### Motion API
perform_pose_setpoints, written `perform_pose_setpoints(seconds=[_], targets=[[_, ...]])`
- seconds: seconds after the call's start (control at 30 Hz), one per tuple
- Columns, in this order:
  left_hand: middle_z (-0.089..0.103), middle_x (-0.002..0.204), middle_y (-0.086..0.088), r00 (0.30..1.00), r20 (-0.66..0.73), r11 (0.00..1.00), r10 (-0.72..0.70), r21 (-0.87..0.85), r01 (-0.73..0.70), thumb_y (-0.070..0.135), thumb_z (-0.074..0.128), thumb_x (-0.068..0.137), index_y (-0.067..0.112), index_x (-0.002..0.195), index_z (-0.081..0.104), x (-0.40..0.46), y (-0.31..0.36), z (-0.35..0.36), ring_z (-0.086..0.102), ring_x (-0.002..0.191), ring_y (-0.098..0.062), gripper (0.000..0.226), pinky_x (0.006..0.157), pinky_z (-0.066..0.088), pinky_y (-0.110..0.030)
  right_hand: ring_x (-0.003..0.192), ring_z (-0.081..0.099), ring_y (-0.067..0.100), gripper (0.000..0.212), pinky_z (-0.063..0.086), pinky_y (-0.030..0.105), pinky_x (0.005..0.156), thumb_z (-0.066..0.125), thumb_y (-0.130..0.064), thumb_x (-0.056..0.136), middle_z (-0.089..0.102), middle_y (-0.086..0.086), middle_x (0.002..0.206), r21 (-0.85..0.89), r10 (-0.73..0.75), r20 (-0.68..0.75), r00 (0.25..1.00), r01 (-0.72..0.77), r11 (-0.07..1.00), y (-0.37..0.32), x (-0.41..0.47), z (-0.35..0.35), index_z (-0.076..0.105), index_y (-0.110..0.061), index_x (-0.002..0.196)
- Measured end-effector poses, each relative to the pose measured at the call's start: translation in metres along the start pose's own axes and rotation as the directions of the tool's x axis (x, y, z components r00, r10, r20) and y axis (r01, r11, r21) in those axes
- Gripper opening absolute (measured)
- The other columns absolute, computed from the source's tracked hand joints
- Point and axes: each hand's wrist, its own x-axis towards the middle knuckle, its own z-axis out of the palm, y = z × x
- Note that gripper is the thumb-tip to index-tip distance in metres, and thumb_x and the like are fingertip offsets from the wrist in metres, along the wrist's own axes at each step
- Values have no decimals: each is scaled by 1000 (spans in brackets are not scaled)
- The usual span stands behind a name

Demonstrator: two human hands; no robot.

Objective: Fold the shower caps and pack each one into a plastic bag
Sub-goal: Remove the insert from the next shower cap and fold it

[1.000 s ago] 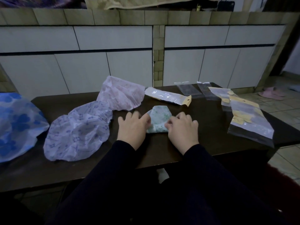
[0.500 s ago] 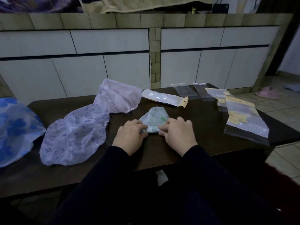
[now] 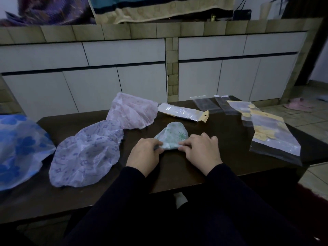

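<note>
A person in dark sleeves sits at a dark wooden table (image 3: 221,132). Near its front edge, at the middle, lies a small green-patterned shower cap (image 3: 174,134), partly folded. The left hand (image 3: 144,154) pinches the cap's near left corner with curled fingers. The right hand (image 3: 201,150) pinches its near right edge between thumb and forefinger.

Left of the green cap lies a crumpled lavender shower cap (image 3: 87,155), spread loosely. Just behind that one, touching it, sits a pink shower cap (image 3: 133,110). Far to the left of the green cap, a blue flowered shower cap (image 3: 19,148) hangs over the table's end.

Behind the green cap lies a packed plastic bag (image 3: 182,112) with a yellow header. To the right of the green cap, a stack of empty plastic bags (image 3: 269,134) with yellow headers lies flat. Two clear sleeves (image 3: 211,103) rest at the table's back edge. White cabinet doors (image 3: 124,68) stand behind the table.
</note>
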Motion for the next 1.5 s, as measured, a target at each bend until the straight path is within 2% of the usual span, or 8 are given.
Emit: perform_pose_setpoints(seconds=[0.3, 0.43, 0.6, 0.8, 0.93, 1.03, 1.23, 1.5], targets=[[65, 101, 2, 995, -70, 993, 71, 97, -64, 28, 56, 94, 23, 111, 69, 2, 0, 6, 53, 102, -19, 23, 89, 42, -33, 105, 48, 15, 29, 30, 38, 86, 51, -48, 95, 61, -15, 115, 7, -16, 15, 1000, 15, 1000, 9, 3, -1, 61, -43, 122], [60, 98, 5, 991, -88, 977, 97, 198, -78, 32, 45, 98, 24, 107, 66, 4, 2, 7, 50, 96, -17, 24, 76, 32, -29, 106, 50, 14, 27, 30, 38, 91, 50, -42, 96, 62, -14, 116, 61, 13, 15, 1000, -14, 998, 10, 6, 1, 61, -38, 121], [64, 104, 7, 995, -68, 972, 73, 229, -56, 34, 37, 101, 29, 115, 59, 11, 4, 3, 49, 98, -16, 27, 77, 27, -30, 102, 54, 12, 20, 28, 37, 90, 47, -38, 98, 65, -14, 106, 157, 67, 30, 997, -71, 985, 15, 13, 2, 60, -38, 112], [64, 103, 7, 994, -95, 968, 58, 247, -33, 38, 41, 99, 32, 112, 52, 16, 6, 3, 48, 100, -17, 18, 77, 24, -35, 101, 53, 12, 16, 28, 38, 90, 47, -41, 97, 63, -16, 101, 213, 122, 5, 992, -121, 970, 16, 20, 5, 60, -41, 107], [56, 111, 10, 966, -162, 944, 201, 297, -147, 35, 59, 90, 36, 106, 64, 22, -1, 2, 43, 108, -16, 16, 84, 28, -36, 102, 48, 13, 20, 27, 38, 89, 48, -44, 96, 63, -14, 104, 169, 131, -29, 991, -124, 978, 13, 22, 6, 63, -41, 109], [63, 101, 10, 955, -153, 923, 253, 335, -191, 21, 69, 85, 32, 97, 72, 25, 0, 5, 51, 96, -17, 17, 74, 25, -31, 106, 45, 14, 22, 27, 38, 87, 51, -46, 94, 59, -12, 114, 128, 109, -76, 991, -99, 987, 13, 24, 5, 64, -41, 111], [59, 116, 9, 978, -101, 947, 183, 285, -148, 25, 50, 91, 29, 116, 66, 20, 4, 8, 47, 107, -16, 29, 80, 27, -33, 106, 46, 13, 26, 25, 38, 87, 48, -31, 98, 57, -16, 122, -59, -121, -160, 980, 113, 992, 5, 23, 5, 64, -42, 115], [55, 122, 9, 998, 41, 970, 51, 236, -59, 49, 50, 93, 30, 124, 61, 26, 1, 9, 42, 115, -16, 38, 87, 31, -38, 112, 46, 15, 33, 28, 41, 90, 51, -52, 92, 53, -19, 131, 8, -43, 4, 999, 43, 999, 11, 27, 9, 57, -46, 123]])
